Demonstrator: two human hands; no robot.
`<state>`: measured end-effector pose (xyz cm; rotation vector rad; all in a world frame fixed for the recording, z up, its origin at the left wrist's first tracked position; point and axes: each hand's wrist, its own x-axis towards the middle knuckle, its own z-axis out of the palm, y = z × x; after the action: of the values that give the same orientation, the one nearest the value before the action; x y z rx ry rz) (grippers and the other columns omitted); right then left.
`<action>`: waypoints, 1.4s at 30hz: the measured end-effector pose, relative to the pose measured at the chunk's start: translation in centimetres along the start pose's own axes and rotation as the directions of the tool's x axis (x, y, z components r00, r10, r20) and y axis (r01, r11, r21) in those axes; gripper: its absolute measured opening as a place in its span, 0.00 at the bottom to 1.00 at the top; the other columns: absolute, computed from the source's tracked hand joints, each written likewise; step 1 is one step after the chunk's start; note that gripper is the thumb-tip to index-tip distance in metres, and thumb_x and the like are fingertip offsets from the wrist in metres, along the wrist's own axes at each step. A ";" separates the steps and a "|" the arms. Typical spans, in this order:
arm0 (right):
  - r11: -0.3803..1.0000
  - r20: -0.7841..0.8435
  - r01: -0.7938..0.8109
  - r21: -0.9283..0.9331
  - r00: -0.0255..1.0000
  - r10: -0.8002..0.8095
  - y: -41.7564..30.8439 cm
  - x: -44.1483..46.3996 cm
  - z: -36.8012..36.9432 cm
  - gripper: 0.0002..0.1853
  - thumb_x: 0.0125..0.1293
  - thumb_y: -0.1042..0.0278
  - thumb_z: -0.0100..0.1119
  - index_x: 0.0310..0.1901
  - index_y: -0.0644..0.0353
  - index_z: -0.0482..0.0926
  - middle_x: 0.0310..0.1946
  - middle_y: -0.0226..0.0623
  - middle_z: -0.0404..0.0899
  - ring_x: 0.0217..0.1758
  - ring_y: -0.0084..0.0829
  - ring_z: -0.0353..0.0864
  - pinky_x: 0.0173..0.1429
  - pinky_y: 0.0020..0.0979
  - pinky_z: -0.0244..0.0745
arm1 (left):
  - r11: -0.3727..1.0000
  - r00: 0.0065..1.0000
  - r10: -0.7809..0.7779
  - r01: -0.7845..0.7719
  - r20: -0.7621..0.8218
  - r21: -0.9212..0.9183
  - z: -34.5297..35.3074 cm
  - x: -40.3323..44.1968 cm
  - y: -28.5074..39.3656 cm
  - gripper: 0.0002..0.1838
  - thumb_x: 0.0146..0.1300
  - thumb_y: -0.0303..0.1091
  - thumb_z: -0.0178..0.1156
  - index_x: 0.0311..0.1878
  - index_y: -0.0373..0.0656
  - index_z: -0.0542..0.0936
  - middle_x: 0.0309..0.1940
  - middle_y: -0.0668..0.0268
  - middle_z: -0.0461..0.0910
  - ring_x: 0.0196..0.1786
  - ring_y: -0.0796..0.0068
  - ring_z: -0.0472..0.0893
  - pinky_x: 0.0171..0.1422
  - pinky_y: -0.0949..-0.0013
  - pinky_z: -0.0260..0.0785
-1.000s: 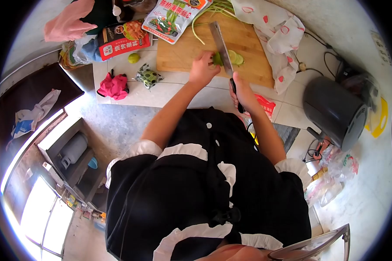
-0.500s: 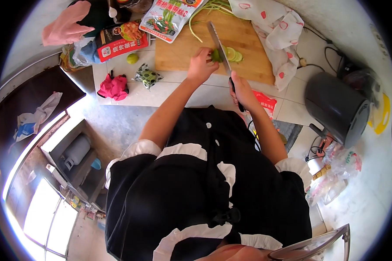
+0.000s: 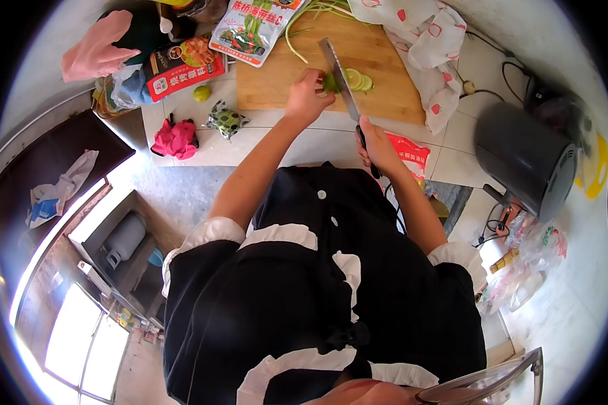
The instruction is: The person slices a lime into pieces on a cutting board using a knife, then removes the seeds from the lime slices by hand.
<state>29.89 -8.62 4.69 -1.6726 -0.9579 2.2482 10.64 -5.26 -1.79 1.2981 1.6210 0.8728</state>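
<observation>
On the wooden cutting board (image 3: 270,88), my left hand (image 3: 307,98) is closed on a cut lime (image 3: 330,84), its fingertips on the fruit's left side. My right hand (image 3: 378,146) wraps round the black handle of a knife (image 3: 343,82). The blade slants up and left across the board, right beside the lime's cut end. Several pale lime slices (image 3: 358,79) lie overlapping just right of the blade. Whether the edge touches the lime I cannot tell. Green stalks (image 3: 297,44) lie at the board's far side.
A whole lime (image 3: 202,93), a pink bundle (image 3: 174,138) and a green patterned packet (image 3: 227,119) sit left of the board. Behind them are a red seasoning pouch (image 3: 186,67) and a silver food pouch (image 3: 255,30). A strawberry-print cloth (image 3: 429,47) and a dark kettle (image 3: 523,158) stand right.
The view has shifted slightly. My left hand and the lime sit a little further left of the slices, and the knife remains in my right hand beside the lime.
</observation>
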 end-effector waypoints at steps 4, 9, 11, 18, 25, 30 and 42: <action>0.999 0.026 0.047 0.019 0.999 -0.047 -1.0 1.0 0.4 0.29 0.69 0.36 0.34 0.24 0.56 0.62 0.09 0.26 0.57 0.08 0.20 0.56 0.14 0.23 0.54 | 1.000 1.000 0.007 -0.007 -0.016 0.020 0.0 -0.2 0.2 0.18 0.46 0.23 0.65 0.43 0.33 0.74 0.43 0.57 0.75 0.45 0.67 0.81 0.47 0.67 0.80; 1.000 0.010 0.026 0.009 1.000 -0.027 -1.6 1.1 0.8 0.29 0.69 0.36 0.34 0.23 0.55 0.62 0.09 0.25 0.57 0.09 0.20 0.56 0.14 0.23 0.53 | 1.000 1.000 0.022 -0.022 -0.018 0.012 -0.1 -0.1 -0.1 0.19 0.46 0.23 0.66 0.43 0.33 0.74 0.43 0.57 0.75 0.44 0.67 0.81 0.46 0.68 0.81; 1.000 0.014 0.015 0.015 1.000 -0.015 -1.1 0.6 0.8 0.29 0.70 0.37 0.34 0.23 0.56 0.63 0.10 0.26 0.58 0.09 0.20 0.56 0.14 0.23 0.54 | 0.999 0.999 0.036 -0.036 -0.011 -0.001 -0.2 0.1 -0.5 0.19 0.46 0.24 0.66 0.43 0.33 0.74 0.43 0.57 0.75 0.44 0.67 0.81 0.45 0.68 0.81; 0.998 0.028 -0.044 0.033 0.999 0.043 1.3 -1.0 -0.1 0.30 0.70 0.38 0.34 0.24 0.58 0.64 0.10 0.28 0.58 0.08 0.21 0.57 0.14 0.25 0.55 | 0.998 0.998 0.047 -0.048 -0.034 -0.030 0.1 0.1 -0.5 0.19 0.43 0.23 0.66 0.41 0.33 0.74 0.40 0.57 0.75 0.41 0.67 0.80 0.43 0.70 0.81; 0.999 0.033 0.024 -0.033 0.999 -0.023 -1.9 1.7 1.0 0.29 0.69 0.36 0.34 0.24 0.55 0.62 0.10 0.25 0.58 0.09 0.20 0.56 0.15 0.23 0.55 | 1.000 0.999 0.015 -0.015 -0.034 0.005 -0.3 -0.1 0.0 0.19 0.44 0.23 0.67 0.41 0.32 0.74 0.41 0.56 0.75 0.41 0.67 0.80 0.43 0.70 0.81; 0.994 -0.014 0.059 -0.089 0.998 -0.061 -1.0 0.9 1.3 0.29 0.70 0.37 0.33 0.23 0.56 0.62 0.10 0.27 0.59 0.09 0.20 0.57 0.15 0.24 0.56 | 1.000 0.999 0.016 -0.015 -0.036 0.017 -0.3 -0.2 -0.1 0.19 0.43 0.24 0.67 0.41 0.33 0.75 0.40 0.57 0.75 0.41 0.67 0.81 0.43 0.70 0.81; 0.978 -0.072 0.125 -0.165 0.988 -0.139 0.2 1.9 1.1 0.29 0.70 0.38 0.35 0.23 0.57 0.63 0.10 0.27 0.59 0.08 0.21 0.57 0.14 0.24 0.55 | 0.996 0.999 0.047 -0.046 -0.016 0.072 0.1 0.1 -0.2 0.19 0.45 0.24 0.65 0.42 0.33 0.73 0.41 0.55 0.74 0.41 0.65 0.80 0.44 0.69 0.80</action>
<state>28.23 -8.25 3.23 -1.6960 -1.2191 2.0482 10.65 -5.20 -2.00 1.3863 1.6542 0.8633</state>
